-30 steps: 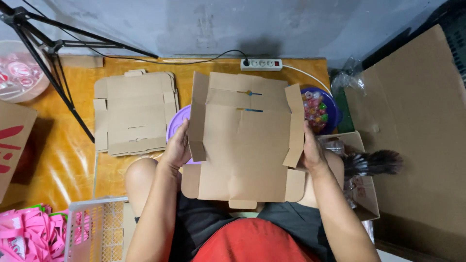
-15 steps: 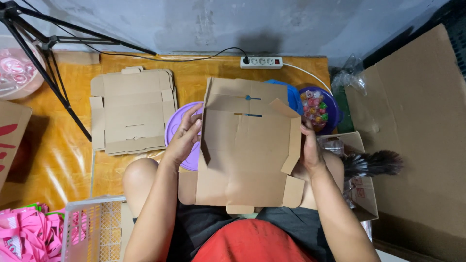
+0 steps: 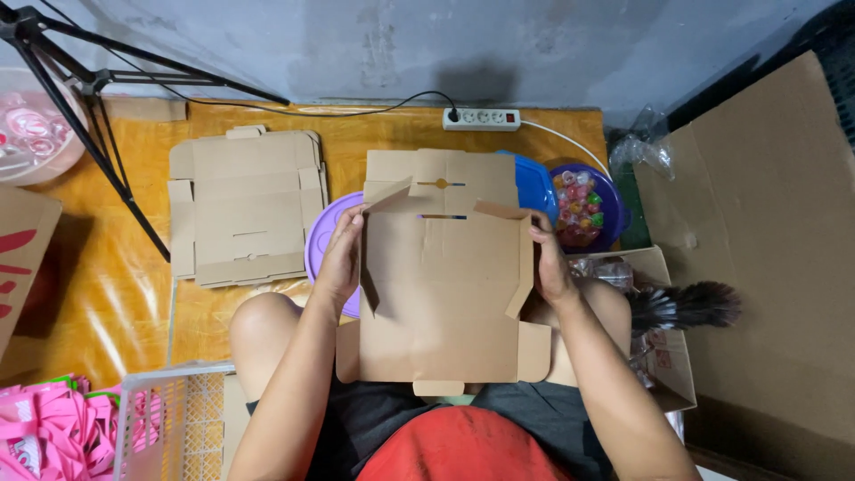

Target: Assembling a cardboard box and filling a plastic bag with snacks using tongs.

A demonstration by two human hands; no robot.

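Cardboard box (image 3: 443, 294), side flaps held in each hand's grip, over orange floor (image 3: 107, 294) by grey wall (image 3: 374, 44).

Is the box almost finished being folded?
Not yet. The left hand and right hand hold the cardboard box blank with both side flaps raised. Its far panel and near flaps lie flat. A stack of flat blanks waits on the floor.

A stack of flat cardboard blanks (image 3: 245, 207) lies on the orange floor beside a black tripod (image 3: 85, 116), with a white power strip (image 3: 482, 118), a bowl of colourful trinkets (image 3: 583, 209) and a feather duster (image 3: 686, 305).
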